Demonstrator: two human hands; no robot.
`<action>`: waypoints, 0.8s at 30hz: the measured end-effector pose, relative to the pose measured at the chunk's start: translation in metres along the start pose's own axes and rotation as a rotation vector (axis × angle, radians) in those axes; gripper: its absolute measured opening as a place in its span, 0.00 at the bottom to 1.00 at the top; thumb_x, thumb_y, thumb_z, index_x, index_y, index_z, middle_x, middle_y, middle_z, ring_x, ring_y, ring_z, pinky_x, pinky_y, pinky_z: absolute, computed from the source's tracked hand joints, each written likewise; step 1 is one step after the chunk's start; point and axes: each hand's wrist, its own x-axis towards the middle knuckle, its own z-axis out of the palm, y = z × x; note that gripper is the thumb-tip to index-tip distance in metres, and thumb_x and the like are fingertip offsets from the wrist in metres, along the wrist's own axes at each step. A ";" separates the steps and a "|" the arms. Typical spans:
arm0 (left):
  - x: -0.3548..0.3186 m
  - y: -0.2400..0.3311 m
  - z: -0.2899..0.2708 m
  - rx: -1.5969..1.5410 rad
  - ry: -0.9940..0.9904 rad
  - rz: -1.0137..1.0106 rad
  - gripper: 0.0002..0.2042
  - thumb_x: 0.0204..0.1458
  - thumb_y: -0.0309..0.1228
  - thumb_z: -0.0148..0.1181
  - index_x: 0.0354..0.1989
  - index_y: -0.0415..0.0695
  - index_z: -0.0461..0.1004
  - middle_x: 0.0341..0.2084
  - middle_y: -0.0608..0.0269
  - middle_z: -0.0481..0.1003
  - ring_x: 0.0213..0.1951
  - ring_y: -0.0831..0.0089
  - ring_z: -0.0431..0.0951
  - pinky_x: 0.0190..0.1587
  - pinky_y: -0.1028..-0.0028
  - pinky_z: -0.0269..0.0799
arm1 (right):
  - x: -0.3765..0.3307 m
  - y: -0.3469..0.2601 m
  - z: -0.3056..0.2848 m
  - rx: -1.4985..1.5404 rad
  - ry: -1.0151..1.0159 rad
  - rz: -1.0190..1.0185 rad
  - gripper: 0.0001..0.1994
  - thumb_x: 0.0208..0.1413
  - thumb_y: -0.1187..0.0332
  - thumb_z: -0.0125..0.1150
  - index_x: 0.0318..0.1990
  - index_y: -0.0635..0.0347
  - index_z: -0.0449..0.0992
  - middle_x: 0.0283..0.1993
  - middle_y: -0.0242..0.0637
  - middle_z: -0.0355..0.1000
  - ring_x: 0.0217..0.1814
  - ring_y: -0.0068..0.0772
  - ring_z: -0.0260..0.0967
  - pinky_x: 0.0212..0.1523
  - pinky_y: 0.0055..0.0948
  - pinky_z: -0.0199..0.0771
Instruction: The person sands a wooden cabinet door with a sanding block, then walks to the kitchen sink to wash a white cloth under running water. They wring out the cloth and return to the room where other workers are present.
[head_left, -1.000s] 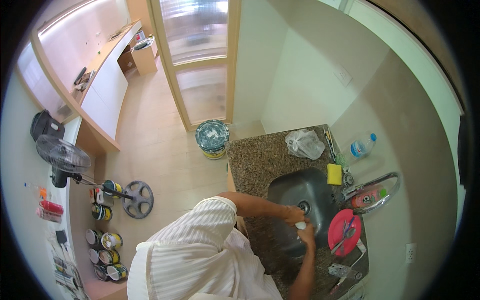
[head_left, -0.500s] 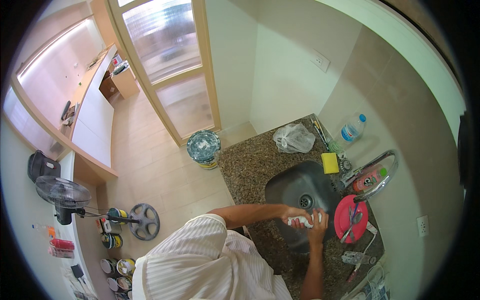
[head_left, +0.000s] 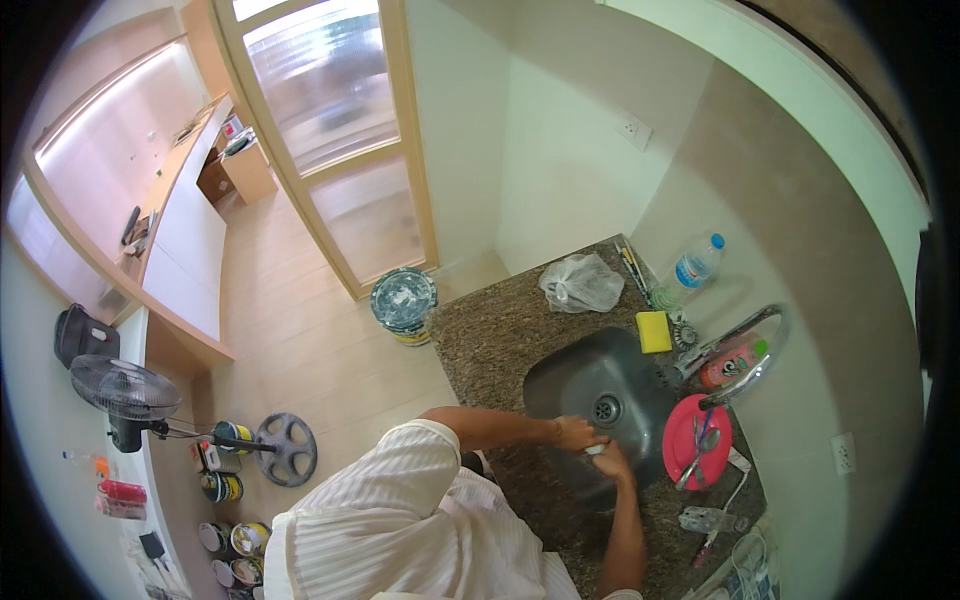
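Over the stainless steel sink (head_left: 560, 372), my two closed hands meet around a crumpled white cloth (head_left: 596, 449). My left hand (head_left: 575, 434) grips one end of it, and my right hand (head_left: 611, 463) grips the other, close beside it. Only a small bit of the cloth shows between the fists; the rest is hidden in the fingers. The drain (head_left: 606, 409) lies just beyond my hands. To the right of the sink stands a pink plate (head_left: 683, 433) with spoons on it, under the curved chrome faucet (head_left: 770, 360).
On the granite counter (head_left: 480, 345) are a clear plastic bag (head_left: 583, 284), a yellow sponge (head_left: 654, 332), a water bottle (head_left: 699, 262), a red bottle with a green cap (head_left: 733, 363) and a clear bottle lying down (head_left: 712, 520). A paint bucket (head_left: 404, 305) stands on the floor by the counter's corner.
My hands have closed tighter on the white cloth, so less of it shows. The right hand has moved slightly lower and to the left, and the view has shifted a little.
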 end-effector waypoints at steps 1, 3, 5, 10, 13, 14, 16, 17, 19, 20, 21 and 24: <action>-0.002 0.000 0.000 -0.016 -0.003 0.001 0.26 0.47 0.36 0.61 0.55 0.46 0.62 0.28 0.48 0.76 0.38 0.56 0.79 0.39 0.58 0.75 | 0.004 -0.001 -0.004 0.093 -0.113 0.140 0.11 0.43 0.75 0.61 0.36 0.67 0.73 0.24 0.46 0.72 0.30 0.47 0.74 0.28 0.36 0.69; 0.001 0.000 -0.002 -0.044 -0.012 0.018 0.27 0.46 0.36 0.62 0.56 0.47 0.63 0.28 0.48 0.76 0.38 0.55 0.79 0.39 0.58 0.75 | 0.004 0.002 -0.009 0.203 -0.178 0.225 0.12 0.42 0.75 0.61 0.37 0.65 0.73 0.25 0.45 0.72 0.32 0.46 0.74 0.32 0.36 0.69; 0.008 -0.001 -0.006 -0.286 0.080 -0.004 0.27 0.44 0.36 0.63 0.55 0.46 0.65 0.27 0.48 0.76 0.36 0.53 0.79 0.39 0.58 0.75 | -0.003 0.007 -0.013 0.226 -0.082 0.119 0.14 0.42 0.75 0.62 0.40 0.63 0.72 0.30 0.46 0.72 0.36 0.46 0.73 0.38 0.38 0.70; 0.006 -0.055 0.042 -0.967 0.273 -0.116 0.21 0.46 0.37 0.63 0.48 0.42 0.69 0.18 0.58 0.72 0.19 0.67 0.74 0.22 0.70 0.72 | -0.052 -0.065 0.001 -0.335 0.622 -0.489 0.28 0.38 0.76 0.65 0.53 0.59 0.66 0.51 0.48 0.63 0.55 0.47 0.63 0.51 0.44 0.65; 0.009 -0.017 -0.025 -1.705 -0.383 -0.357 0.13 0.50 0.37 0.59 0.39 0.42 0.70 0.13 0.69 0.65 0.10 0.83 0.62 0.10 0.82 0.60 | -0.072 -0.054 -0.010 -0.582 0.794 -0.593 0.31 0.36 0.76 0.67 0.54 0.58 0.66 0.57 0.49 0.58 0.61 0.53 0.56 0.56 0.47 0.61; 0.014 -0.006 -0.027 -1.809 -0.540 -0.316 0.11 0.51 0.36 0.58 0.35 0.43 0.69 0.13 0.72 0.62 0.09 0.87 0.57 0.08 0.84 0.54 | -0.070 -0.048 -0.009 -0.618 0.837 -0.650 0.32 0.36 0.75 0.67 0.54 0.58 0.66 0.58 0.49 0.57 0.62 0.55 0.54 0.57 0.48 0.60; 0.022 -0.005 -0.033 -1.903 -0.726 -0.252 0.09 0.53 0.36 0.57 0.30 0.45 0.67 0.13 0.75 0.59 0.08 0.92 0.52 0.06 0.87 0.48 | -0.055 -0.027 -0.017 -0.548 0.820 -0.613 0.23 0.38 0.74 0.67 0.46 0.56 0.71 0.49 0.46 0.65 0.51 0.53 0.66 0.48 0.47 0.68; 0.020 -0.005 -0.030 -1.892 -0.743 -0.242 0.09 0.53 0.36 0.57 0.28 0.46 0.66 0.12 0.76 0.59 0.08 0.92 0.52 0.06 0.87 0.48 | -0.054 -0.024 -0.019 -0.560 0.744 -0.564 0.20 0.38 0.73 0.67 0.43 0.56 0.72 0.46 0.46 0.67 0.47 0.52 0.69 0.45 0.46 0.70; 0.017 -0.012 -0.028 -1.751 -0.754 -0.219 0.10 0.52 0.36 0.57 0.27 0.46 0.66 0.12 0.76 0.59 0.09 0.90 0.55 0.07 0.87 0.51 | -0.049 -0.021 -0.014 -0.599 0.634 -0.474 0.16 0.38 0.71 0.68 0.37 0.57 0.72 0.39 0.45 0.71 0.39 0.52 0.72 0.39 0.45 0.73; 0.020 -0.011 -0.031 -1.490 -0.675 -0.228 0.09 0.51 0.36 0.58 0.28 0.44 0.67 0.12 0.73 0.62 0.10 0.86 0.59 0.09 0.84 0.56 | -0.050 -0.028 -0.015 -0.626 0.617 -0.440 0.14 0.37 0.70 0.68 0.35 0.58 0.72 0.35 0.45 0.72 0.36 0.52 0.73 0.36 0.45 0.73; 0.023 -0.008 -0.034 -1.231 -0.592 -0.233 0.09 0.49 0.35 0.59 0.28 0.43 0.69 0.13 0.70 0.64 0.11 0.83 0.63 0.11 0.81 0.60 | -0.052 -0.033 -0.015 -0.653 0.599 -0.406 0.13 0.37 0.70 0.68 0.32 0.59 0.72 0.31 0.44 0.74 0.32 0.52 0.74 0.33 0.45 0.73; 0.034 -0.014 -0.010 -0.533 -0.299 -0.058 0.11 0.45 0.34 0.60 0.32 0.39 0.72 0.16 0.58 0.72 0.19 0.68 0.73 0.21 0.69 0.71 | -0.038 -0.037 -0.004 -0.511 0.520 -0.223 0.12 0.37 0.70 0.67 0.31 0.63 0.74 0.27 0.50 0.74 0.34 0.57 0.73 0.33 0.45 0.72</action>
